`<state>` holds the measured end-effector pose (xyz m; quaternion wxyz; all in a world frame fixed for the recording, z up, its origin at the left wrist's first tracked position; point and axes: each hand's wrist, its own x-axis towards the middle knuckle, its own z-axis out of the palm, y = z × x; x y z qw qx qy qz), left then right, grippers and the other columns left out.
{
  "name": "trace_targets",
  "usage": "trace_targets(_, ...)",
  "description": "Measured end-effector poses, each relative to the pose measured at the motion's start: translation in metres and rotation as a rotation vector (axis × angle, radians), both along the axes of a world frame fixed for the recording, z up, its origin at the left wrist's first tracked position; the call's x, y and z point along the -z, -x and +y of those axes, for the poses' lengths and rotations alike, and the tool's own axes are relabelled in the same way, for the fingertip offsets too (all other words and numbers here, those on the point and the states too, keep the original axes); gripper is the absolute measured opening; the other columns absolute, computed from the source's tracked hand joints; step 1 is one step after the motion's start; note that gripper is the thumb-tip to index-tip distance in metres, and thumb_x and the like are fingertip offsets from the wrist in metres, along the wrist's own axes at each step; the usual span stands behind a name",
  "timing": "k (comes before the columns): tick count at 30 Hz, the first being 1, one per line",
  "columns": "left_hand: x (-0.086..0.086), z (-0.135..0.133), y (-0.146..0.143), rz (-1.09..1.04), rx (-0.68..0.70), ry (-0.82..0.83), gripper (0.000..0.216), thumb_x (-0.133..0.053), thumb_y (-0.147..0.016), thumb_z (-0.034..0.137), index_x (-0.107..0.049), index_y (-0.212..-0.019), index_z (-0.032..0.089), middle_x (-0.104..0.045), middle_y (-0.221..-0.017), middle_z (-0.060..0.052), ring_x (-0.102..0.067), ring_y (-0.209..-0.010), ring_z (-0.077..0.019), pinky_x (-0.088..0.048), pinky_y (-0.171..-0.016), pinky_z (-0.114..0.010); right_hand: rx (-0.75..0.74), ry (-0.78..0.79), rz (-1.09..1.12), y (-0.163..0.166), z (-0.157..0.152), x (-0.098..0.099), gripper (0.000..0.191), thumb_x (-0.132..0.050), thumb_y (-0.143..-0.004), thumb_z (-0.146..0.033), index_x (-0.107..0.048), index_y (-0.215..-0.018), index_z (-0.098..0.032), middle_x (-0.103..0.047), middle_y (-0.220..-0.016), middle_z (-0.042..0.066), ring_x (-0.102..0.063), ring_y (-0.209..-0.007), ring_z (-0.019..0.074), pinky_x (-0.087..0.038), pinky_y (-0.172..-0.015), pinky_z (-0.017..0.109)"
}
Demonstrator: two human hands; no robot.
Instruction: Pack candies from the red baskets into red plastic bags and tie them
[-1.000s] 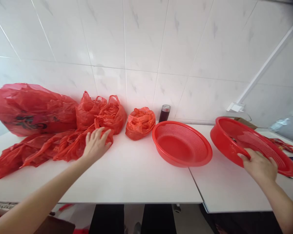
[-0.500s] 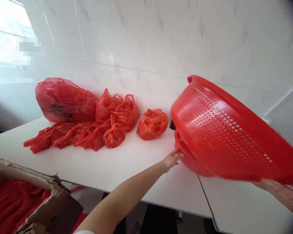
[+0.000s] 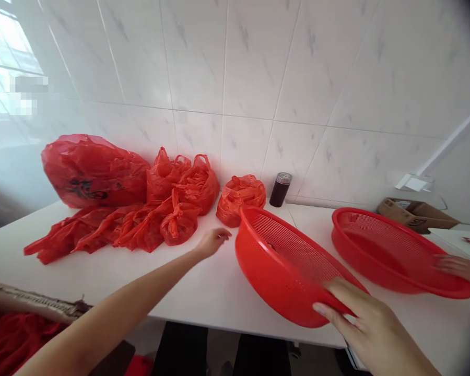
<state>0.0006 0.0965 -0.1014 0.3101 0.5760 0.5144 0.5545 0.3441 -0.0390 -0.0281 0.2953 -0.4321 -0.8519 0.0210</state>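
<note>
A red perforated basket (image 3: pixel 282 261) rests tilted on the white table (image 3: pixel 141 277), its near edge raised. My right hand (image 3: pixel 360 321) grips that near rim, fingers over the edge and thumb below. My left hand (image 3: pixel 211 241) hovers just left of the basket with loose, spread fingers and holds nothing. It lies between the basket and a small knotted red bag (image 3: pixel 179 223). A second red basket (image 3: pixel 387 248) sits flat further right, with another person's hand (image 3: pixel 460 267) on its rim.
Several red plastic bags (image 3: pixel 94 172) are piled along the tiled wall at the left, one more (image 3: pixel 241 194) near the middle. A dark bottle (image 3: pixel 281 189) stands by the wall. A cardboard box (image 3: pixel 415 214) lies back right; a torn carton (image 3: pixel 27 310) with red contents sits lower left.
The basket held up in the air half a second ago has come down onto the table. My left hand has left the basket's edge and drifted left towards the bags.
</note>
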Motion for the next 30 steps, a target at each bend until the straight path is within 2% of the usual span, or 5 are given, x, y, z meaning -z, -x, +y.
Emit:
trace_targets(4,-0.042,0.039,0.025,0.257,-0.052,-0.042,0.018,-0.057,-0.091,0.028,-0.064,-0.101,0.015,-0.066,-0.101,-0.006,-0.062,-0.091,-0.0179,-0.051,-0.084,-0.039,0.194,-0.143,-0.263,0.007,0.024,0.033,0.022,-0.048,-0.089,-0.024,-0.066,-0.102,-0.026,-0.069,-0.096,0.006,-0.068,-0.083,0.0234,-0.055,-0.062,0.031)
trace_targets(9,-0.085,0.099,-0.004,0.455,-0.066,-0.125,0.024,-0.053,-0.093,0.029,-0.062,-0.112,0.018,-0.062,-0.119,-0.008,-0.059,-0.105,-0.0207,-0.048,-0.093,-0.043,0.378,-0.100,-0.359,0.016,0.059,0.066,0.031,-0.049,-0.085,-0.015,-0.063,-0.112,-0.022,-0.067,-0.095,0.006,-0.065,-0.082,0.0245,-0.052,-0.063,0.035)
trace_targets(19,-0.087,0.150,-0.024,0.510,-0.178,0.165,0.032,-0.058,-0.090,0.033,-0.058,-0.119,0.017,-0.060,-0.120,-0.010,-0.061,-0.101,-0.0216,-0.053,-0.085,-0.042,0.146,-0.285,0.070,0.033,0.049,0.083,0.022,-0.054,-0.091,-0.029,-0.061,-0.112,-0.024,-0.060,-0.112,0.008,-0.057,-0.106,0.0233,-0.047,-0.090,0.041)
trace_targets(25,-0.147,0.147,-0.011,0.149,-0.356,-0.038,0.027,-0.051,-0.092,0.040,-0.061,-0.096,0.016,-0.064,-0.095,-0.005,-0.061,-0.086,-0.0173,-0.050,-0.076,-0.034,0.161,-0.218,0.215,0.039,0.057,0.065,0.016,-0.053,-0.091,-0.028,-0.066,-0.100,-0.023,-0.061,-0.108,0.008,-0.059,-0.102,0.0230,-0.050,-0.086,0.040)
trace_targets(30,-0.189,0.121,-0.009,-0.230,-0.231,-0.203,0.025,-0.040,-0.092,0.036,-0.043,-0.072,0.021,-0.049,-0.065,0.003,-0.053,-0.061,-0.0105,-0.044,-0.059,-0.023,0.120,-0.101,0.383,0.064,0.068,0.029,0.017,-0.051,-0.092,-0.029,-0.064,-0.100,-0.023,-0.061,-0.109,0.009,-0.058,-0.105,0.0233,-0.050,-0.089,0.040)
